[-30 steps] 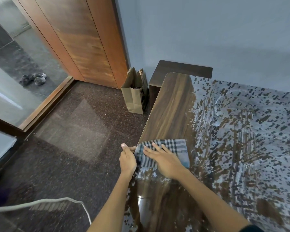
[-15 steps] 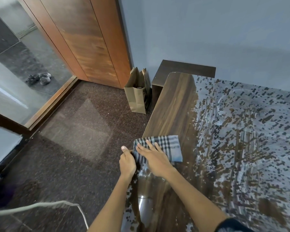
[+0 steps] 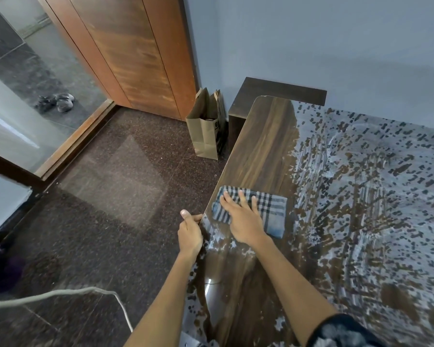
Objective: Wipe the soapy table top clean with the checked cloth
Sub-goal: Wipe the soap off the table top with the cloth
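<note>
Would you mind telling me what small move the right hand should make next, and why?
Probably slide the checked cloth rightward into the soap film: the right hand presses it flat on the clean strip, while suds cover everything to its right.

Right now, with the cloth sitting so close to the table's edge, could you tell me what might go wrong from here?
1. The checked cloth lies at the left edge of the table top, so a stroke that way could push suds onto the floor, perhaps making it slippery.
2. The left hand grips that wet edge and could slip.
3. Most foam lies to the right; the right hand covers only a narrow strip, so patches may be missed.
</note>
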A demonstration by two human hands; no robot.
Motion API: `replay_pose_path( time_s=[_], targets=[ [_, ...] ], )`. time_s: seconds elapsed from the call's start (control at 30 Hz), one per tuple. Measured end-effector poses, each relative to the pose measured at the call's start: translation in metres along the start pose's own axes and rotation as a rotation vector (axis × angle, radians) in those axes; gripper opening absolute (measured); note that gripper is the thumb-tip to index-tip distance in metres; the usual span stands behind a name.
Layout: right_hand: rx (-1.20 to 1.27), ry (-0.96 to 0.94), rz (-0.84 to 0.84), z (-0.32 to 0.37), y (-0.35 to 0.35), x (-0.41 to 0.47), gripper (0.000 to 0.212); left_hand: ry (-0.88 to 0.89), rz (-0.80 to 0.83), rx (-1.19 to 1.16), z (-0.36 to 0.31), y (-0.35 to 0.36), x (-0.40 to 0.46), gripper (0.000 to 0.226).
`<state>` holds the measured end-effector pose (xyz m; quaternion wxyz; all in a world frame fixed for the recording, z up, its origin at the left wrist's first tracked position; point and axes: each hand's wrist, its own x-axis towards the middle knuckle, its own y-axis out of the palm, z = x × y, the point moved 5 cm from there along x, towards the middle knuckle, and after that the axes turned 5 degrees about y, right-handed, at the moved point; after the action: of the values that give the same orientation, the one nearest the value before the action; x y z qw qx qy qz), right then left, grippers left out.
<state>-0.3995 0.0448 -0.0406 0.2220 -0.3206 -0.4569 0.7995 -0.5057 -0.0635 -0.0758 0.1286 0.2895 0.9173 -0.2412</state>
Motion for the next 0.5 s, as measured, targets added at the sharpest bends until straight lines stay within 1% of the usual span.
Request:
replay_pose_path(
  time_s=[0.13, 0.23, 0.3, 0.37, 0.5],
  targets=[
    [-0.07, -0.166, 0.016, 0.018, 0.016, -0.02, 0.077, -0.008, 0.005, -0.039, 0.0, 0.0, 0.001, 0.074],
    [-0.05, -0.296, 0.066, 0.019, 0.026, -0.048, 0.073, -0.034, 0.039, -0.093, 0.003, 0.001, 0.002, 0.076],
    [-0.028, -0.327, 0.087, 0.011, 0.032, -0.069, 0.071, -0.062, 0.069, -0.125, 0.004, 0.001, 0.003, 0.077],
    [-0.017, -0.265, 0.063, -0.007, 0.032, -0.084, 0.065, -0.08, 0.092, -0.149, 0.006, 0.001, 0.004, 0.078],
    [-0.011, -0.039, -0.06, -0.031, 0.018, -0.08, 0.049, -0.064, 0.114, -0.147, 0.01, -0.004, 0.002, 0.075]
  ],
)
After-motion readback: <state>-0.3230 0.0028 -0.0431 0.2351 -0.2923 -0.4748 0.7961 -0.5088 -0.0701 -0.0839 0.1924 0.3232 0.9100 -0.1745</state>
